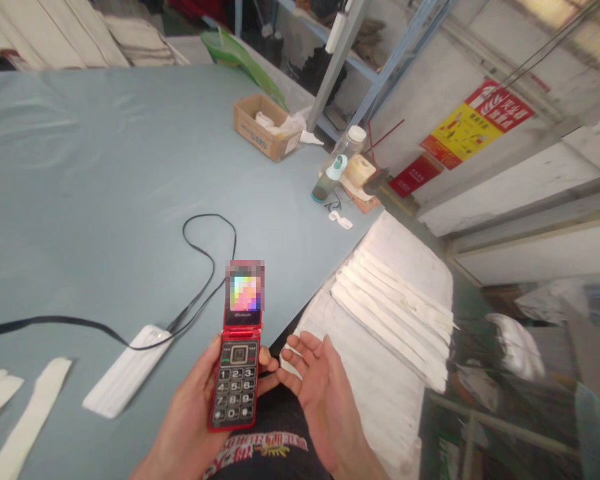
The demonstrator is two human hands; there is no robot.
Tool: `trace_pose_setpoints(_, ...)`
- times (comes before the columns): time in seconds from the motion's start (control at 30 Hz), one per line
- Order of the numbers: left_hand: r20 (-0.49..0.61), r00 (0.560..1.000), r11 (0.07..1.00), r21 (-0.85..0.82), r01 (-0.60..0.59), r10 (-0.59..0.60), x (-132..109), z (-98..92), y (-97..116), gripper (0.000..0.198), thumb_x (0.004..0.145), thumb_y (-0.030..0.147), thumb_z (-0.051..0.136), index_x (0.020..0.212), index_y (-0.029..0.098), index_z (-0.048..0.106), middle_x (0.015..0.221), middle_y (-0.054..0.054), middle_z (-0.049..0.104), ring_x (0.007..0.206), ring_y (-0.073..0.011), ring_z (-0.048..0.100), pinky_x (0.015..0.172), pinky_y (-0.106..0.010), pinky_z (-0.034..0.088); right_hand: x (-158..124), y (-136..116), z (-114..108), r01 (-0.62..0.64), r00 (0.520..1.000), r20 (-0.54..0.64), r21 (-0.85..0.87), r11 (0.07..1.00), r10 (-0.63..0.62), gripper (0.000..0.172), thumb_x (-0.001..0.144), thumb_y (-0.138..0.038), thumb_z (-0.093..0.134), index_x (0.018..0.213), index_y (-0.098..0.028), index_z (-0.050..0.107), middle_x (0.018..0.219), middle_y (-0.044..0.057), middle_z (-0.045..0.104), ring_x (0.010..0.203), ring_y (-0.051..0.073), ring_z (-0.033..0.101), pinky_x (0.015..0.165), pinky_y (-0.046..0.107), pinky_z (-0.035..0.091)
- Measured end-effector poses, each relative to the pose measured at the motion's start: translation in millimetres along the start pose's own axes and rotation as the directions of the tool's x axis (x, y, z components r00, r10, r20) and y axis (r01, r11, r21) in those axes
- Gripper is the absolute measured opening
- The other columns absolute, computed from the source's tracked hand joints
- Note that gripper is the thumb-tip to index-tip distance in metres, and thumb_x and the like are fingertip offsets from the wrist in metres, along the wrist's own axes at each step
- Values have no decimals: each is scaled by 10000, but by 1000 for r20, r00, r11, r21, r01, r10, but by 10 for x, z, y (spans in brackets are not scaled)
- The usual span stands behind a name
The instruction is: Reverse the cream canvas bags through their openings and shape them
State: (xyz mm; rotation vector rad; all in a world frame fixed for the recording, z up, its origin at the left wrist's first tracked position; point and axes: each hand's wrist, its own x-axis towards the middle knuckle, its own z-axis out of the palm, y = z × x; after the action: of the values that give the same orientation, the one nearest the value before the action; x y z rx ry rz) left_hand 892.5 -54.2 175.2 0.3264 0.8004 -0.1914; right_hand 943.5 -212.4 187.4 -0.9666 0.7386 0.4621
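Note:
My left hand [190, 413] is wrapped around the lower half of a red flip phone [237, 353], which is open with its screen lit and its keypad facing me. My right hand [320, 383] is open just to the right of the phone, palm turned toward it and fingers spread, with the fingertips close to the phone's edge. Both hands are at the near edge of a large table covered in pale blue cloth [105, 180].
A white power bank [125, 373] with a black cable [200, 253] lies left of the phone. White fabric strips [30, 413] lie at the near left. A cardboard box [265, 127] and bottles [335, 170] stand far right. Stacked white cloth pieces [395, 300] lie right of the table.

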Motion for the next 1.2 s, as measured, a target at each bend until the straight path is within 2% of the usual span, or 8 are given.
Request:
trace_pose_setpoints(0.2, -124, 992, 1000, 20, 19, -17, -43, 143, 22, 487, 1163, 246, 482, 926, 74, 872, 862, -188, 844, 814, -279, 834, 844, -460, 775, 9, 2, 13, -9, 1000, -11, -9, 1000, 9, 699, 563, -743, 1068, 948, -223, 805, 1030, 55, 803, 932, 240, 734, 807, 377, 680)
trace_pose_setpoints(0.43, -51, 999, 999, 46, -2, 5, -16, 60, 15, 457, 1166, 265, 492, 1013, 72, 877, 910, -185, 836, 883, -291, 830, 938, -508, 760, 18, 1, 15, -18, 1000, -16, 13, 1000, 18, 702, 547, -723, 1083, 946, -213, 812, 1016, 59, 801, 928, 239, 735, 798, 367, 681)
trace_pose_setpoints(0.63, -131, 991, 998, 57, -27, 34, -30, 139, 18, 467, 1168, 264, 478, 986, 85, 869, 865, -173, 834, 837, -297, 843, 975, -602, 746, 6, 13, -8, 3, 1000, -4, 30, 1000, -3, 688, 581, -719, 1073, 972, -213, 818, 1049, 65, 809, 942, 236, 742, 780, 345, 672)
trace_pose_setpoints(0.83, -157, 987, 998, 60, -11, 21, -34, 235, 27, 533, 1175, 244, 423, 926, 81, 865, 824, -176, 821, 802, -294, 839, 959, -608, 751, 4, 27, -47, 13, 999, 31, 31, 999, -14, 650, 649, -724, 1040, 986, -216, 814, 1050, 62, 801, 948, 235, 742, 792, 351, 674)
trace_pose_setpoints(0.93, -134, 991, 998, 63, -9, 17, -27, 179, 6, 522, 1175, 259, 439, 938, 81, 868, 855, -178, 831, 838, -302, 845, 973, -609, 748, -1, 38, -66, 17, 999, 39, 30, 999, -18, 635, 679, -723, 1025, 994, -218, 805, 1055, 61, 795, 946, 231, 736, 787, 350, 674)
trace_pose_setpoints(1.1, -35, 999, 998, 69, -7, 10, -55, 105, -26, 465, 1169, 279, 501, 967, 92, 875, 901, -172, 844, 901, -301, 846, 1033, -587, 730, -19, 47, -92, 17, 999, 39, 20, 1000, -17, 626, 689, -727, 1016, 990, -226, 790, 1035, 54, 787, 943, 231, 739, 778, 348, 675)
trace_pose_setpoints(1.2, -58, 998, 998, 68, -9, 13, -82, 144, -19, 494, 1168, 264, 476, 925, 93, 871, 873, -170, 832, 864, -295, 837, 983, -573, 748, -37, 43, -91, 10, 999, 35, 22, 1000, -11, 626, 673, -712, 1025, 983, -223, 788, 1040, 54, 795, 929, 230, 742, 779, 349, 677)
